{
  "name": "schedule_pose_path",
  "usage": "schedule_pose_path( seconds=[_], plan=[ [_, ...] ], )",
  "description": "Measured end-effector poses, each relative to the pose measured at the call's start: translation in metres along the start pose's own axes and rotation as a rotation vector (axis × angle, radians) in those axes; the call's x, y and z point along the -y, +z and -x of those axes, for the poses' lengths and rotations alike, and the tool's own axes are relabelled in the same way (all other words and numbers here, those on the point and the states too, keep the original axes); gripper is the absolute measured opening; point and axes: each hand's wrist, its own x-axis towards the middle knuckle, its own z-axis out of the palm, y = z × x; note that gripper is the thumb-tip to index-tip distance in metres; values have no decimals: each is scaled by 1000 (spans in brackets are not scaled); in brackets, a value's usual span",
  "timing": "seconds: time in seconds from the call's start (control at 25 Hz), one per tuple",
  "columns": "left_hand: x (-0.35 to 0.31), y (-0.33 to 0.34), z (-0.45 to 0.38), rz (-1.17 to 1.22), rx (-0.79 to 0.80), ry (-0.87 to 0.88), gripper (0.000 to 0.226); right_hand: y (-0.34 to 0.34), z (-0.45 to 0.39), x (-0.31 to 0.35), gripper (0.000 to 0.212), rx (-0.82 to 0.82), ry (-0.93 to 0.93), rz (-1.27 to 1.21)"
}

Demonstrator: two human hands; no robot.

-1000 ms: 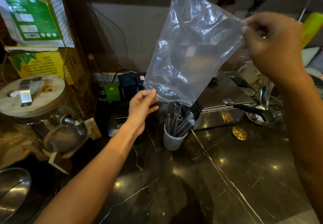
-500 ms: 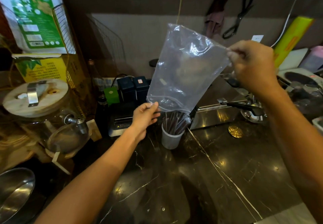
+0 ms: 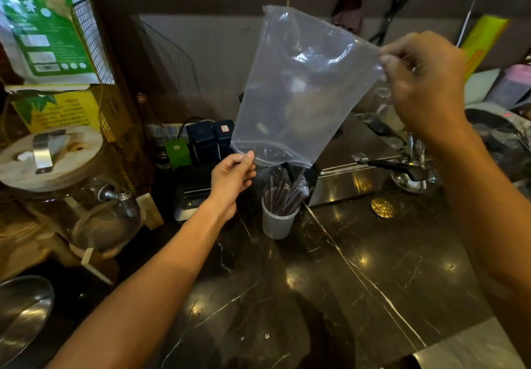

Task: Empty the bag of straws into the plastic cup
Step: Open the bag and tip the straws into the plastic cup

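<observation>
A clear plastic bag (image 3: 298, 89) hangs upside down over the counter, its open mouth facing down, and no straws show inside it. My right hand (image 3: 422, 81) pinches the bag's upper right corner. My left hand (image 3: 232, 178) pinches the left end of the mouth. Directly below the mouth stands a translucent plastic cup (image 3: 275, 222) on the dark marble counter (image 3: 359, 282). Several dark wrapped straws (image 3: 283, 193) lean inside the cup, their tops just under the bag's mouth.
A steel box (image 3: 353, 167) sits right of the cup, with black tongs (image 3: 396, 166) and a steel bowl of utensils (image 3: 413, 181) beyond it. Behind the cup are dark tins (image 3: 211, 140) and a small machine (image 3: 191, 196). A glass dispenser jar (image 3: 57, 184) fills the left side.
The bag has dropped lower and closer to the cup than a second ago. Both hands keep their grip on it. The view has shifted slightly.
</observation>
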Motion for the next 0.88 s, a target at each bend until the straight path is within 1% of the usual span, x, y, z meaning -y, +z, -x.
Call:
schedule_pose_path(
  seconds=[0.12,0.24,0.36,0.44,0.52,0.56,0.68,0.72,0.8,0.88],
  plan=[
    [-11,2,-6,15,-17,32,18,-7,-8,2,25,-27,-23,-11],
    [-17,2,-9,-12,7,56,18,-11,-15,10,25,-35,-42,-1],
    [-18,-1,-10,-20,-29,43,17,-7,-16,14,24,41,26,-25],
    [-20,-4,-6,36,17,79,16,-7,-14,10,19,23,62,-126],
    [-26,-6,0,117,84,131,17,-13,-7,0,9,21,182,-245],
    [-29,-7,4,165,123,150,18,-17,-3,-4,8,30,262,-305],
    [-26,-10,13,297,256,148,14,-22,30,-16,8,129,467,-503],
    [-20,-12,15,316,278,143,14,-21,44,-20,8,154,517,-552],
    [-2,-18,26,317,257,120,11,-14,78,-31,16,188,604,-633],
    [16,-24,42,287,224,89,5,-8,112,-40,15,202,714,-712]
  ],
)
